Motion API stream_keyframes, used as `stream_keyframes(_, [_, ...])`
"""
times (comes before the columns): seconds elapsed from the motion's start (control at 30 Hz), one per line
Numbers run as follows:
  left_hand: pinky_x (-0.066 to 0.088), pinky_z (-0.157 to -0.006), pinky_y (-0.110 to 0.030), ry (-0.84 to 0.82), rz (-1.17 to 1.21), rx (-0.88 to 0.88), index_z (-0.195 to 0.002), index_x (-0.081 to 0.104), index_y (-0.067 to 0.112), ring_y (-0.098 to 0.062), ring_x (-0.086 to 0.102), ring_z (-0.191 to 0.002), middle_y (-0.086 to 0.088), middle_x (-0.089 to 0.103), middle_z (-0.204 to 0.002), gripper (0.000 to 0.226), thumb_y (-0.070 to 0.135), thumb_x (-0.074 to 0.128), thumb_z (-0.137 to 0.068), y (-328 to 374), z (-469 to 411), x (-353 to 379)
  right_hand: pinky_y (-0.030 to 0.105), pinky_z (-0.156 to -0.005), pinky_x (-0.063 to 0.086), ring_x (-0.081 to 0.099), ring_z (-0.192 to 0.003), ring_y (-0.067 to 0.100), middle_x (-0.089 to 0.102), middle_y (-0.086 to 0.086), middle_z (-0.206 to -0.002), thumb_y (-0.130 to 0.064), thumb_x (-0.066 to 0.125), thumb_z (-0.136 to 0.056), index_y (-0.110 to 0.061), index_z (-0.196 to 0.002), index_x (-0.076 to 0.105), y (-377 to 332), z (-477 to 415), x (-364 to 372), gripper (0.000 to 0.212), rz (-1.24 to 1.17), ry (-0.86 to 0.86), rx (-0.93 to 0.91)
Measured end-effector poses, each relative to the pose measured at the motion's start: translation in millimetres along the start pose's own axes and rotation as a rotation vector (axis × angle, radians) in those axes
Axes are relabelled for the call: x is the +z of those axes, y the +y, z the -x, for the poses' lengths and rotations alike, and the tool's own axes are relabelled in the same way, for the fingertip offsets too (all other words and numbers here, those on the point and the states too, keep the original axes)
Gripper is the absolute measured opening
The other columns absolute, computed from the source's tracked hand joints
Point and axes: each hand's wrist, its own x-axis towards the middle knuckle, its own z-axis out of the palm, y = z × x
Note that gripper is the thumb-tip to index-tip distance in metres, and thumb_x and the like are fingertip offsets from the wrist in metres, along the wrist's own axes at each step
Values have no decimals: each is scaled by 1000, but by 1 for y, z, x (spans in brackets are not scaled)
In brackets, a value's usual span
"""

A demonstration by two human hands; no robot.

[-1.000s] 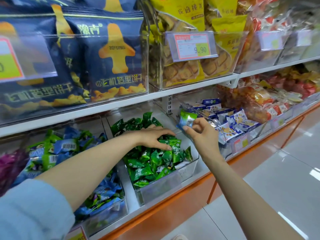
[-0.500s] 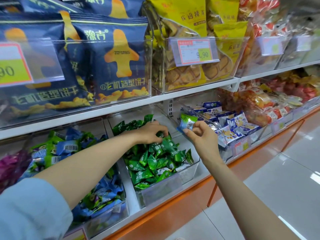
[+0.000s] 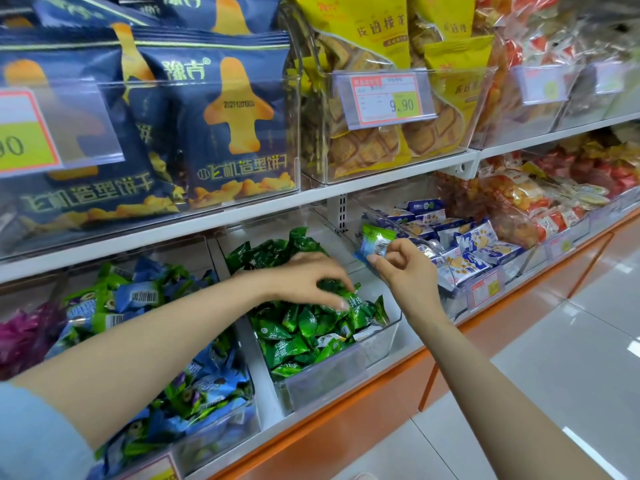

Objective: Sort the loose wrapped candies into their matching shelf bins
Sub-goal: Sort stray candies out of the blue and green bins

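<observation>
A clear bin point(image 3: 381, 344) on the lower shelf is full of dark green wrapped candies point(image 3: 294, 337). My left hand point(image 3: 311, 278) reaches into it from the left, fingers curled down onto a green candy near the pile's top; whether it grips the candy is unclear. My right hand point(image 3: 405, 268) hovers above the bin's right side and pinches a blue-and-green wrapped candy point(image 3: 375, 242) between thumb and fingers. To the left, another clear bin point(image 3: 214, 434) holds several blue-and-green candies point(image 3: 138, 299) like the one I hold.
A bin of blue-and-white packets point(image 3: 478, 251) stands right of the green bin, with red and orange snack bags point(image 3: 540, 202) beyond. The upper shelf carries navy biscuit bags point(image 3: 221, 133) and yellow bags point(image 3: 381, 81) behind a price tag point(image 3: 386, 98). Purple candies point(image 3: 20, 337) lie far left.
My left hand has shifted slightly toward the back of the green pile and its fingers have curled down. My right hand has stayed beside the bin, still holding the blue-and-green candy.
</observation>
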Motion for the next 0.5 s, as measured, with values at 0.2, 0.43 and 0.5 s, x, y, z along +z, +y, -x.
stream_keyframes(0.2, [-13,-109,-56,-169,-344,-6,-124,49,41,-20,1,-140,4,30,-145,51,56,63,-77,-2,-6,12,33,-66,39,35,-49,4,44,-15,-44,-19,68,-84,-25,-68,42,2,1,0,31,-7,-9,-6])
stream_keyframes(0.43, [-5,-110,-58,-142,-435,-108,-121,49,38,-20,5,-140,3,23,-148,43,48,63,-81,-20,-2,-4,49,-72,47,37,-57,15,42,-13,-46,-20,67,-84,-26,-68,42,6,1,-4,31,17,-29,-19])
stream_keyframes(0.5, [2,-110,-55,-96,-426,-153,-122,47,40,-20,10,-138,4,25,-147,43,44,64,-82,-30,3,-7,49,-73,47,39,-58,15,43,-13,-46,-20,67,-84,-26,-68,42,6,1,-4,31,20,-30,-22])
